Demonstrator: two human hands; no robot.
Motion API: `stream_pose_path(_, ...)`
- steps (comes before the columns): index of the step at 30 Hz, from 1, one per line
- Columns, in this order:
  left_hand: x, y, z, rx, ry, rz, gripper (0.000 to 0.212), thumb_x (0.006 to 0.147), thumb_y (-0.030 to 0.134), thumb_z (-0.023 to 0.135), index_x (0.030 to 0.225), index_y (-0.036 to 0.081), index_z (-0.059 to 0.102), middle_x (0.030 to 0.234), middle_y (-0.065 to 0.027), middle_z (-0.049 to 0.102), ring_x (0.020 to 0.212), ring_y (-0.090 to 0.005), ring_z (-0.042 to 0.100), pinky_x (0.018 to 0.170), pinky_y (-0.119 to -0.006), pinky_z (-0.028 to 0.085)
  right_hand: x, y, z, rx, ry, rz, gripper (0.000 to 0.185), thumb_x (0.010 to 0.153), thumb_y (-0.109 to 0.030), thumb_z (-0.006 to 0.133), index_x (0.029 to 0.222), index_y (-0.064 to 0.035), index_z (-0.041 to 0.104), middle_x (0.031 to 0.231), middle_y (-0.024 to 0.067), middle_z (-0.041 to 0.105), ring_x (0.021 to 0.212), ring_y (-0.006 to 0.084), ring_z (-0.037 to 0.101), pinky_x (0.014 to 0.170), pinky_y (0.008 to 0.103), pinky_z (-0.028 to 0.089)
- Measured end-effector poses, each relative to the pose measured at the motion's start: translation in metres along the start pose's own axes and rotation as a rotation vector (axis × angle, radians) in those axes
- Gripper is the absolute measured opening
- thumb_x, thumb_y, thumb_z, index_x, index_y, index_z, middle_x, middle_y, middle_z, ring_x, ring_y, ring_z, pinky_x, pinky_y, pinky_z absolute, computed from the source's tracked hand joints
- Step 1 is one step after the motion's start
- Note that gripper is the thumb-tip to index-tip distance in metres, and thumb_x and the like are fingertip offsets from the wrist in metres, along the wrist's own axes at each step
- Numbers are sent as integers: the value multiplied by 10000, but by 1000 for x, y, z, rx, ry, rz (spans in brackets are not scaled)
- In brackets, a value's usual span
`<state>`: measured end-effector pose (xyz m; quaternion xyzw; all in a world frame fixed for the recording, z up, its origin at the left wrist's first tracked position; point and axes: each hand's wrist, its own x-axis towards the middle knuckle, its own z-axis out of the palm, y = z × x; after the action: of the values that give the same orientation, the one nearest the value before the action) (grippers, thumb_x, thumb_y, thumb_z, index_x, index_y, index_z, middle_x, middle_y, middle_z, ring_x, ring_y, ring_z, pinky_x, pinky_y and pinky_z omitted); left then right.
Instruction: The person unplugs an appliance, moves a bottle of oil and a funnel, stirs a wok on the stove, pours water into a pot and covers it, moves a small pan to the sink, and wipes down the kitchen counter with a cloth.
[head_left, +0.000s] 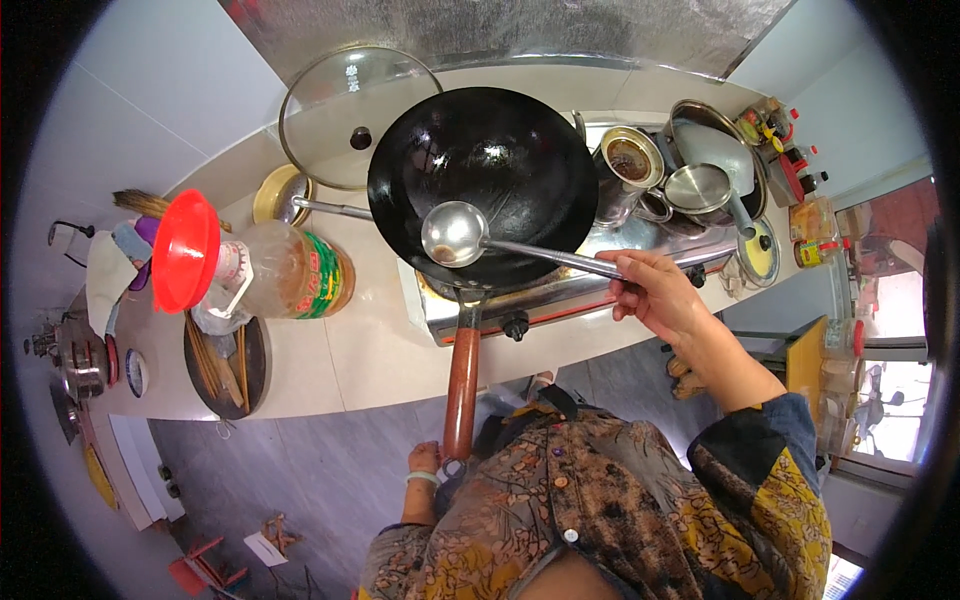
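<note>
My right hand (652, 294) grips the handle of a metal ladle (454, 234). The ladle's bowl is over the near part of a black wok (487, 161), with a small brownish patch in its bottom. Dark and glossy inside, the wok sits on a gas stove (495, 322). Its wooden handle (462, 390) points toward my body. Beside the end of that handle hangs my left hand (425, 457), low at my side with a pale bangle on the wrist. Its fingers are partly hidden, so I cannot tell whether they hold anything.
Left stand a large oil bottle (289, 270), a red funnel (185, 251), a yellow bowl (279, 196) and a round board (225, 367) with chopsticks. A glass lid (360, 112) leans behind the wok. Metal pots (626, 169) and a saucepan (697, 187) crowd the right, near condiment bottles (802, 157).
</note>
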<state>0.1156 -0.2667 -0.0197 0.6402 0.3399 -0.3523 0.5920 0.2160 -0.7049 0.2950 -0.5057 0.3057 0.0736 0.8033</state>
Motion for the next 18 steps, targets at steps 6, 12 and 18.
stream_pose_path(6, 6, -1, -4, 20, 16, 21, 159, 784, 148, 557, 772, -8, 585, 633, -85, 583, 478, -149, 513, 426, -268, 415, -27, -15, 12, 11, 66, -88, 330, 871, -185, 488, 1128, 21, 500, 663, 19, 504, 509, 77, 415, 523, 276, 460)
stream_pose_path(12, 33, -16, -22, -321, -217, -204, 162, 802, 145, 509, 795, 3, 587, 688, -84, 602, 544, -167, 546, 482, -277, 445, -62, -41, -13, -24, 85, -309, 285, 882, -167, 473, 1106, -1, 527, 688, 33, 510, 555, 108, 491, 528, 274, 479)
stream_pose_path(18, 65, -31, -37, -97, -254, -51, 75, 762, 113, 565, 752, 42, 544, 697, -81, 592, 594, -171, 557, 507, -283, 461, -97, -79, -35, -192, 243, -516, 299, 874, -162, 457, 1108, 14, 519, 642, 7, 487, 474, 43, 392, 490, 244, 475)
